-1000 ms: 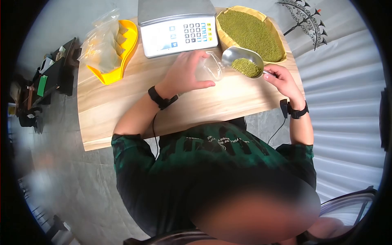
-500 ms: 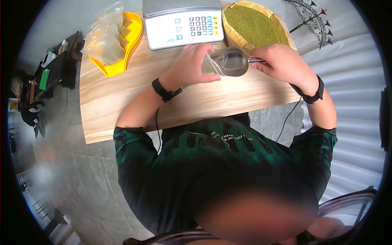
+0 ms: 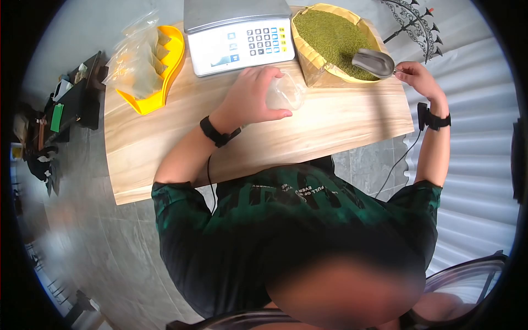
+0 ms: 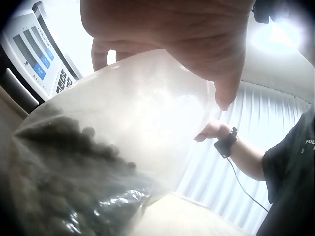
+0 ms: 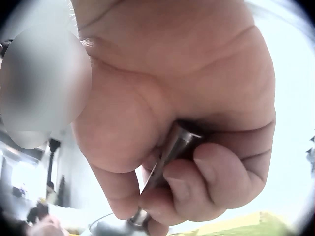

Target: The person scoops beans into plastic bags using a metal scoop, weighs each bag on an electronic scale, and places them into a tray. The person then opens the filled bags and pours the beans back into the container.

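The left hand point(image 3: 252, 98) holds a clear plastic bag point(image 3: 286, 92) by its mouth, thumb and fingers spread round it. In the left wrist view the bag point(image 4: 147, 108) has green beans point(image 4: 64, 196) in its lower part, under the left hand point(image 4: 172, 24). The right hand point(image 3: 419, 80) grips the handle of a metal scoop point(image 3: 374, 63), which is over the green beans point(image 3: 335, 38) in a large yellow-rimmed sack. In the right wrist view the right hand point(image 5: 187, 98) has its fingers curled round the metal handle point(image 5: 172, 152).
A scale point(image 3: 242, 47) with a keypad stands at the back of the wooden table point(image 3: 209, 159), left of the sack point(image 3: 313, 69). Farther left, a yellow tray point(image 3: 175, 60) holds several clear bags point(image 3: 137, 66). Behind the sack is a black metal ornament point(image 3: 415, 25).
The scoop first tipped at the bag's mouth, its beans no longer showing in it, then moved right and back over the sack with the right hand. The left hand has stayed at the bag.
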The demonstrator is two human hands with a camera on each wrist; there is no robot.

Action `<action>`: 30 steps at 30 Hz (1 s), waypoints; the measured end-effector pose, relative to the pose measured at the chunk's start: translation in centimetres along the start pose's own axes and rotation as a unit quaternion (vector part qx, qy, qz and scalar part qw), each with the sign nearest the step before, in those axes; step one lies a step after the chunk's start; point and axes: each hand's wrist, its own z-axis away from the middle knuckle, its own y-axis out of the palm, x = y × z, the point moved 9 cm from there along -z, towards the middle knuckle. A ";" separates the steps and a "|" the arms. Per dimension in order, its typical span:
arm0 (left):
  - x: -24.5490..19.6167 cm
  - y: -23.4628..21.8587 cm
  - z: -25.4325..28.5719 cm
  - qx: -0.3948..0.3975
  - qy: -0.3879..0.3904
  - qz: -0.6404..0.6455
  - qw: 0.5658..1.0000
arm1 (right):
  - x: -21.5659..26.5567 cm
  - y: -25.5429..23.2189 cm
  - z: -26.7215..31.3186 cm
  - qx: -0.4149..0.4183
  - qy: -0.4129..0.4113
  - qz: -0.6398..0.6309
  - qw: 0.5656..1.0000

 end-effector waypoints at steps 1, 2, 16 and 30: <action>0.0 0.1 0.0 0.001 0.002 0.000 1.000 | -1.2 -0.4 -0.4 0.005 0.050 0.014 0.999; 0.1 0.1 0.0 -0.002 0.001 0.001 1.000 | -1.5 -0.7 -0.9 0.004 0.050 0.014 0.999; 0.2 -0.1 0.0 -0.007 -0.008 -0.010 1.000 | 1.7 8.7 -8.7 0.038 -0.047 0.070 0.996; 0.2 -0.5 -0.1 -0.030 -0.002 -0.014 0.999 | -0.4 6.4 -2.3 -0.137 -0.041 -0.267 0.953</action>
